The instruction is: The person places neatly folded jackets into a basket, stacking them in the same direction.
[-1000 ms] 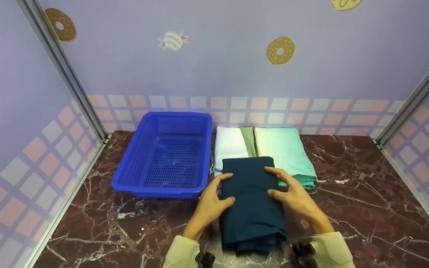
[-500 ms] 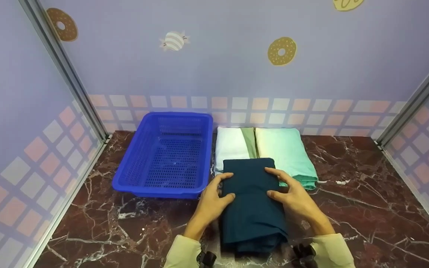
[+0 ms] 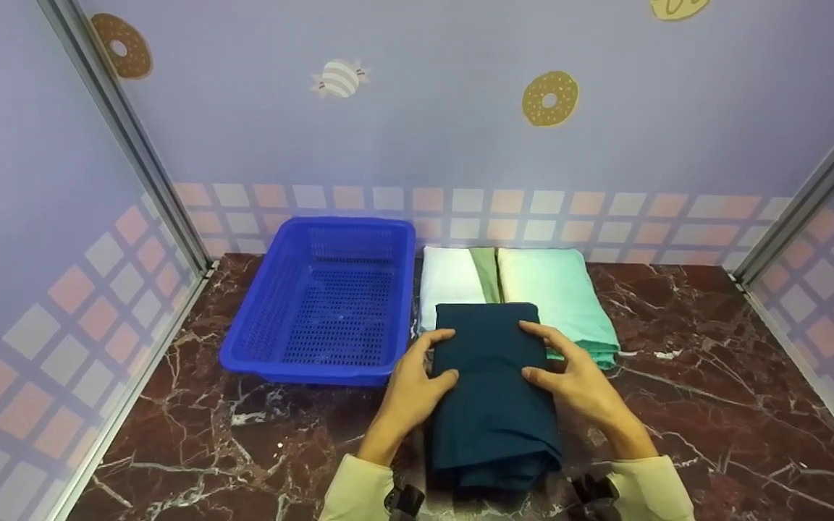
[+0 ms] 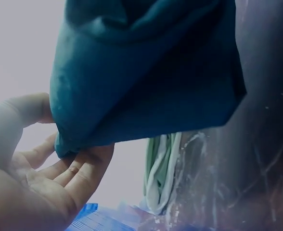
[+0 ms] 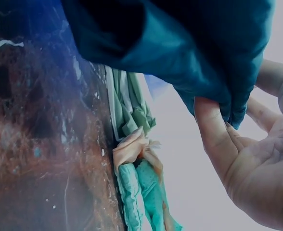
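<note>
A dark teal folded cloth (image 3: 493, 394) is held between both hands, its long side pointing away from me. My left hand (image 3: 411, 383) grips its left edge, thumb on top and fingers reaching underneath, as the left wrist view shows. On the opposite edge my right hand (image 3: 582, 380) pinches it the same way. In both wrist views the cloth (image 4: 146, 82) hangs above the tabletop, with loose layers at its near end. Behind it lie a white folded cloth with a green strip (image 3: 453, 278), partly covered in the head view, and a mint-green folded cloth (image 3: 554, 293).
Left of the cloths stands a blue perforated plastic basket (image 3: 316, 372) with nothing in it. The surface is a dark red marbled tabletop (image 3: 714, 405). Lilac patterned panels (image 3: 446, 145) enclose the back and both sides.
Both hands and the teal cloth have shifted slightly up and away from me in the head view during the last half second. The grip looks the same. Basket and other cloths stay put.
</note>
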Demonstrator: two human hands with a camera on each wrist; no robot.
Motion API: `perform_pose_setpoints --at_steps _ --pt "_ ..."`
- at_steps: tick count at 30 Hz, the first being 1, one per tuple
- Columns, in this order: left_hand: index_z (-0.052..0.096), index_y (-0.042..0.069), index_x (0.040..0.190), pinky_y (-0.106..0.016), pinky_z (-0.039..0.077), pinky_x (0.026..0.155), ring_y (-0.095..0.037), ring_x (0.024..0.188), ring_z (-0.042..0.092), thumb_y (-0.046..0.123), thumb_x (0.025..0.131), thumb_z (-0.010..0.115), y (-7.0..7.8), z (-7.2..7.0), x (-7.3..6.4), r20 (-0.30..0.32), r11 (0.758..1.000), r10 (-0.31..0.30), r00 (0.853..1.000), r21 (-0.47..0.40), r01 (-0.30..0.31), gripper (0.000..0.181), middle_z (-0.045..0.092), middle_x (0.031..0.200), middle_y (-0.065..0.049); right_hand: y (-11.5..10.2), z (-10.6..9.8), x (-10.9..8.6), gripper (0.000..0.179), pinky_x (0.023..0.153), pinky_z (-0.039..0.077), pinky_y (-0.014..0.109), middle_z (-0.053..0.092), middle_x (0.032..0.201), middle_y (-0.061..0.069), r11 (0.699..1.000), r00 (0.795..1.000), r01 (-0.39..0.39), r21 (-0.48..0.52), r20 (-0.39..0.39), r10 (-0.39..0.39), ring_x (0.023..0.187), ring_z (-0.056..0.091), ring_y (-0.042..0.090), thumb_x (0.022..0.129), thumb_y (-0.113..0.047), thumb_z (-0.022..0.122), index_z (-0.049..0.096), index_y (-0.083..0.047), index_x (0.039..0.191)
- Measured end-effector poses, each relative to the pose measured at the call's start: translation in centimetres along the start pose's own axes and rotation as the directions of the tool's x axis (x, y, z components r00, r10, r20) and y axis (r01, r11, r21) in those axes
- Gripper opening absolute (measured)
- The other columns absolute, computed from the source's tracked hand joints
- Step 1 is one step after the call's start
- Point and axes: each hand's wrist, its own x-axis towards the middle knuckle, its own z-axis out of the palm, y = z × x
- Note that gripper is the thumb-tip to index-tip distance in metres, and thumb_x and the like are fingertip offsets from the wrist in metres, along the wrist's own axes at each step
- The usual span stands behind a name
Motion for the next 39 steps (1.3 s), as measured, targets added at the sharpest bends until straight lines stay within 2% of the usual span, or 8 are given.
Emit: perform_pose_setpoints --at_steps 9,16,21,27,32,34,37,39 --pt "0.061 0.011 0.145 -0.041 0.059 0.079 -0.019 0.087 0.068 0.002 0.091 0.071 1.7 -1.3 0.8 0.002 1.000 -0.012 1.000 0.016 0.012 0.056 0.065 0.131 -0.014 -1.2 0.2 1.2 0.070 0.080 0.062 0.040 0.043 0.147 0.032 1.000 0.999 0.027 -0.016 -0.029 -0.027 0.114 0.067 0.043 0.099 -0.005 0.075 0.045 -0.010 0.162" --pt "0.063 0.009 0.143 -0.048 0.053 0.097 -0.025 0.107 0.062 0.002 0.087 0.072 3.8 -2.7 2.4 -0.032 0.993 0.049 0.998 0.108 -0.045 0.057 0.065 0.138 -0.012 -3.3 0.2 2.7 0.071 0.079 0.063 0.043 0.042 0.148 0.028 0.999 0.998 0.031 0.023 -0.047 -0.030 0.120 0.064 0.045 0.099 -0.005 0.075 0.044 -0.013 0.162" --pt "0.063 0.012 0.143 -0.041 0.056 0.082 -0.021 0.087 0.062 0.002 0.087 0.072 4.8 -4.0 3.4 -0.027 0.992 0.013 1.000 0.122 -0.010 0.057 0.067 0.126 -0.011 -4.3 0.4 3.7 0.070 0.078 0.062 0.040 0.043 0.152 0.028 0.998 0.997 0.050 -0.032 -0.060 -0.052 0.119 0.064 0.047 0.099 -0.006 0.075 0.045 -0.012 0.162" --pt "0.062 0.013 0.145 -0.037 0.057 0.076 -0.015 0.074 0.060 0.002 0.088 0.071 5.6 -5.3 4.6 -0.015 0.989 -0.021 1.000 0.149 0.023 0.058 0.062 0.138 -0.014 -5.1 0.8 5.2 0.069 0.074 0.062 0.038 0.046 0.148 0.029 0.999 0.996 0.045 -0.010 -0.074 -0.046 0.116 0.067 0.043 0.099 -0.005 0.075 0.046 -0.011 0.161" --pt "0.062 0.012 0.145 -0.043 0.052 0.096 -0.022 0.102 0.059 0.002 0.089 0.070 6.4 -6.3 5.7 -0.015 0.981 -0.016 1.000 0.194 0.019 0.057 0.060 0.144 -0.015 -5.6 1.0 6.3 0.069 0.068 0.061 0.035 0.049 0.143 0.029 0.998 0.993 0.064 -0.022 -0.097 -0.066 0.109 0.070 0.039 0.098 -0.005 0.075 0.047 -0.009 0.160" --pt "0.062 0.012 0.146 -0.041 0.050 0.092 -0.022 0.093 0.056 0.003 0.089 0.070 6.6 -6.7 6.1 -0.009 0.978 -0.019 1.000 0.209 0.020 0.058 0.059 0.146 -0.015 -5.8 1.1 6.6 0.068 0.069 0.060 0.035 0.049 0.144 0.029 0.997 0.992 0.066 -0.028 -0.103 -0.068 0.109 0.070 0.039 0.098 -0.006 0.075 0.047 -0.010 0.160" --pt "0.061 0.013 0.147 -0.035 0.046 0.071 -0.014 0.067 0.044 0.003 0.091 0.070 6.9 -7.4 6.6 0.002 0.976 -0.029 1.000 0.218 0.028 0.058 0.057 0.147 -0.015 -6.3 1.3 7.3 0.068 0.068 0.059 0.033 0.049 0.144 0.029 0.996 0.991 0.078 -0.045 -0.105 -0.082 0.109 0.070 0.039 0.099 -0.007 0.075 0.046 -0.009 0.160" --pt "0.061 0.014 0.147 -0.033 0.042 0.062 -0.012 0.057 0.035 0.004 0.091 0.069 6.9 -7.9 6.9 0.008 0.977 -0.032 0.999 0.212 0.029 0.058 0.057 0.146 -0.014 -6.7 1.4 7.8 0.068 0.068 0.059 0.033 0.048 0.145 0.029 0.996 0.991 0.081 -0.040 -0.103 -0.085 0.110 0.069 0.038 0.099 -0.007 0.075 0.046 -0.009 0.161"
